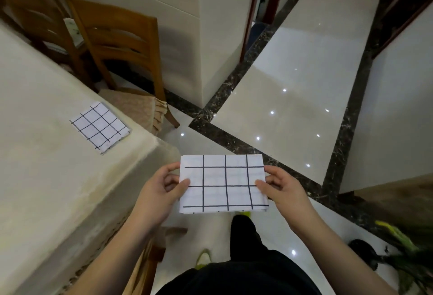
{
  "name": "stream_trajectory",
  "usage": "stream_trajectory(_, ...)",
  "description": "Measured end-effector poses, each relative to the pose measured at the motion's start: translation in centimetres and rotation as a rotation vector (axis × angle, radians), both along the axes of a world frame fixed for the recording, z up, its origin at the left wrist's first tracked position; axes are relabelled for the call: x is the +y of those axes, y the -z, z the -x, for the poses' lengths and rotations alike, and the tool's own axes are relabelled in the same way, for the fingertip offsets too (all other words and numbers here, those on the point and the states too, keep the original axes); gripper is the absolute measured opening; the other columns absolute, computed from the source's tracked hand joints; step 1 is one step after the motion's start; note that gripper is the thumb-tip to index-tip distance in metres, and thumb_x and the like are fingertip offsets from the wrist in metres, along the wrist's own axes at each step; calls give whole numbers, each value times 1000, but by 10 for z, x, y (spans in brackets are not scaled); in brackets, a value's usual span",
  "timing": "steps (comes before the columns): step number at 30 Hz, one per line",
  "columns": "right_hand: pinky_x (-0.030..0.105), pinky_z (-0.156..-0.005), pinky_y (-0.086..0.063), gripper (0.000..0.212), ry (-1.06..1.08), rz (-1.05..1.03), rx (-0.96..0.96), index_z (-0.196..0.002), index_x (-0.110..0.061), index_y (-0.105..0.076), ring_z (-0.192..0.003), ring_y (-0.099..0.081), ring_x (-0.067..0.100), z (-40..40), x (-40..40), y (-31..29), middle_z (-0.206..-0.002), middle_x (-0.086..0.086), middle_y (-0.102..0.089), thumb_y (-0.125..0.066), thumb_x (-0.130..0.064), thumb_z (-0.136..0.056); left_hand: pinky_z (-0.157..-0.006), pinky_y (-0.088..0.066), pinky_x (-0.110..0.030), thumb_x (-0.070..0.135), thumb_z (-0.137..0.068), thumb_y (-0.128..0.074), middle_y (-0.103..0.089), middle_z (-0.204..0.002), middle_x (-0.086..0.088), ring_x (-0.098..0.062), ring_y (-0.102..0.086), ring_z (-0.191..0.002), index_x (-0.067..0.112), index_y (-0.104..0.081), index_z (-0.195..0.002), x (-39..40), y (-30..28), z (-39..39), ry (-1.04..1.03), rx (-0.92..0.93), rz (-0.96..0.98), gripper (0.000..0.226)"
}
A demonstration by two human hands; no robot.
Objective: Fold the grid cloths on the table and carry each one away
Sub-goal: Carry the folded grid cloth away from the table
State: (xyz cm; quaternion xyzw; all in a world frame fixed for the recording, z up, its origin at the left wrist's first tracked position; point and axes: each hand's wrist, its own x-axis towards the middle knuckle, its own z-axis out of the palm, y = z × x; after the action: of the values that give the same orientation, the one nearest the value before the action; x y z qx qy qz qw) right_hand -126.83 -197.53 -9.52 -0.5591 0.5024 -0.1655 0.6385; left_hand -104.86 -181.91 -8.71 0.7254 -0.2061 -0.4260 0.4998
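The folded grid cloth [223,183] is held flat in the air over the floor, just off the corner of the counter [46,154]. The left hand [159,191] pinches its left edge, thumb on top and fingers beneath, and the right hand [281,187] pinches the right edge the same way. A second folded grid cloth [99,127] lies on the counter near its edge, well apart from the one being carried.

The main risk, as I judge it, is the fold coming undone. Only the two short edges are pinched, so the stacked layers could slide or sag open at the near edge, where layer ends already show — a loose grip or a quick turn would do it. The polished floor tiles [293,72] look glossy and might be slippery underfoot, and the wooden chair [121,44] and the potted plant [398,255] stand close enough to snag a walker.

No brand, label or writing can be read anywhere — the cloths carry only plain dark grid lines.
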Motion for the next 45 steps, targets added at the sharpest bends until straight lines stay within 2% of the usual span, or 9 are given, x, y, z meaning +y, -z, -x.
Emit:
stream_trajectory(3,21,-75,-55,30,-100,11,-19,-115,-17,-63,-83,-71,13,-23,-50,0,-83,-1,-74,-66,-4,-89,-83,-55,-40,14,-90,-66,-74,-93,-7,-20,-72,-86,27,-58,-121,-33,8,-12,-99,15,-17,35)
stream_trajectory(8,36,-88,-55,33,-231,11,-11,-118,-21,-62,-90,-71,19,-60,-131,-4,-91,6,-73,-69,-11,-88,-80,-54,-38,14,-90,-66,-74,-94,-8,-23,-72,-88,26,-59,-120,-88,4,-28,-223,4,-40,33)
stream_trajectory(14,35,-84,-57,35,-430,28,-5,-121,-21,-61,-88,-71,15,-113,-197,-7,-90,0,-74,-69,-12,-88,-74,-50,-33,13,-90,-66,-74,-89,-8,-21,-72,-85,27,-59,-118,-121,-5,-44,-403,-7,-6,32)
stream_trajectory(17,26,-77,-56,36,-507,24,-13,-123,-18,-60,-86,-72,13,-146,-213,-9,-88,0,-74,-68,-11,-89,-77,-52,-35,11,-91,-66,-73,-88,-10,-20,-72,-85,28,-60,-115,-126,-5,-55,-491,-21,0,31)
stream_trajectory(22,36,-83,-58,33,-631,5,0,-120,-22,-62,-88,-72,17,-206,-225,-6,-88,3,-73,-67,-9,-89,-84,-55,-44,11,-90,-66,-74,-88,-8,-24,-72,-87,28,-59,-116,-125,4,-85,-630,13,-12,32)
stream_trajectory(27,18,-68,-56,32,-718,13,-3,-119,-21,-60,-86,-72,13,-281,-224,-9,-90,3,-74,-65,-7,-90,-83,-54,-39,15,-90,-67,-74,-84,-3,-19,-70,-84,29,-58,-118,-121,17,-128,-732,-21,-51,33)
stream_trajectory(37,18,-66,-56,31,-931,28,63,-117,-21,-59,-85,-72,13,-405,-201,-9,-93,8,-73,-65,-7,-90,-89,-53,-50,20,-90,-68,-72,-88,-8,-24,-71,-86,29,-57,-119,-92,33,-192,-927,41,-63,32)
stream_trajectory(42,25,-72,-56,31,-1082,29,118,-119,-24,-58,-85,-73,13,-459,-191,-4,-93,4,-74,-65,-13,-91,-78,-51,-37,18,-90,-68,-66,-76,2,-14,-66,-75,22,-58,-122,-82,38,-213,-1060,32,-55,34)
stream_trajectory(45,22,-69,-55,31,-1170,31,149,-119,-20,-60,-84,-73,14,-497,-182,4,-91,3,-74,-66,-10,-90,-74,-52,-33,19,-90,-68,-64,-79,-4,-12,-64,-73,22,-58,-120,-78,46,-226,-1142,32,-66,32)
